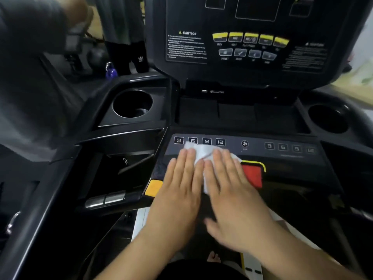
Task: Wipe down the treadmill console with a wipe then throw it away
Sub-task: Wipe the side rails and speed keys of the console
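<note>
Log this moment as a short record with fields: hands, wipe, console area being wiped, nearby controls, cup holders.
left hand: flat, palm down, pressing the wipe
right hand: flat, palm down, beside the left, also on the wipe
wipe: white, crumpled, spread under both hands
area wiped: lower keypad panel, left half, just below keys 3, 6, 9, 12
red stop button: partly covered by right hand
orange button: left of left hand, uncovered
cup holders: left and right, nothing visible inside

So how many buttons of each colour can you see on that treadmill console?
Yellow-topped buttons, upper row: 5
Grey buttons, second row: 4
Numbered speed keys: 8
Fan key: 1
Orange button: 1
Red button: 1
Total: 20
</note>
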Available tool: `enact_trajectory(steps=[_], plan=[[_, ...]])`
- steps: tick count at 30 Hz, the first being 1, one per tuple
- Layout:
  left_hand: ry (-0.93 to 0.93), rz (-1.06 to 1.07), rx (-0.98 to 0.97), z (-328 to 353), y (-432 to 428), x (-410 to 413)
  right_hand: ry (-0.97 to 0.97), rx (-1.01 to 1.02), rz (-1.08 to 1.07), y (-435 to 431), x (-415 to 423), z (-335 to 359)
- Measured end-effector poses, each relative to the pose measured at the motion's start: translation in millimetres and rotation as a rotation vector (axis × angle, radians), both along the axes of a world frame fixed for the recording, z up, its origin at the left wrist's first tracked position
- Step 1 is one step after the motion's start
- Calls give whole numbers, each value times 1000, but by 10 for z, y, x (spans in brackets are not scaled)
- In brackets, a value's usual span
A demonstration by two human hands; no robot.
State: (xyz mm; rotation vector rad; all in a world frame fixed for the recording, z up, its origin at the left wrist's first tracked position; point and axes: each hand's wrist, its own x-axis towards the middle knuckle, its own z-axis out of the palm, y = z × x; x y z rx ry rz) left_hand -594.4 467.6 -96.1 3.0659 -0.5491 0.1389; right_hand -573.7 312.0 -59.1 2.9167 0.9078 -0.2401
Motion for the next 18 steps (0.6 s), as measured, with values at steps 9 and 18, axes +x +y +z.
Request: enact_trajectory(steps=[9, 18], plan=[[101, 168, 60, 236, 276, 488, -70, 41, 95, 437, 543, 134], [55, 53, 56, 248, -456, 356, -6, 28, -45, -526, 453, 161]])
